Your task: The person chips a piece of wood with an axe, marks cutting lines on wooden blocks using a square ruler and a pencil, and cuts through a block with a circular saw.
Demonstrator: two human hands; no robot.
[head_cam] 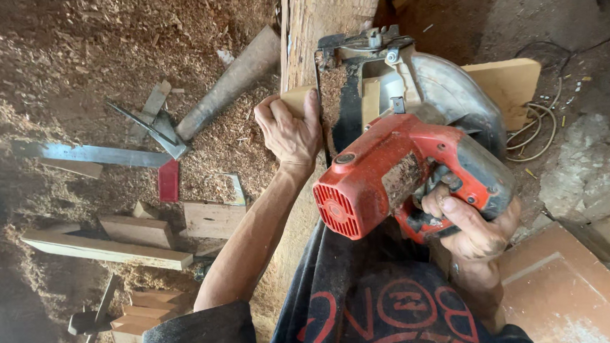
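My right hand (471, 225) grips the handle of a red circular saw (395, 170), whose metal guard and base plate rest on a pale wooden board (509, 84). My left hand (290, 130) presses down on the left end of that board, fingers wrapped over its edge, close beside the saw's base plate. The board lies across a rough wooden beam (321, 17) that runs away from me. Sawdust clings to the saw's base plate and motor housing.
Sawdust covers the ground at left. On it lie a metal square (95, 154), a red block (168, 180), several wood offcuts (138, 232) and a long plank (107, 250). A coiled cable (536, 131) lies at right, a reddish board (568, 290) at lower right.
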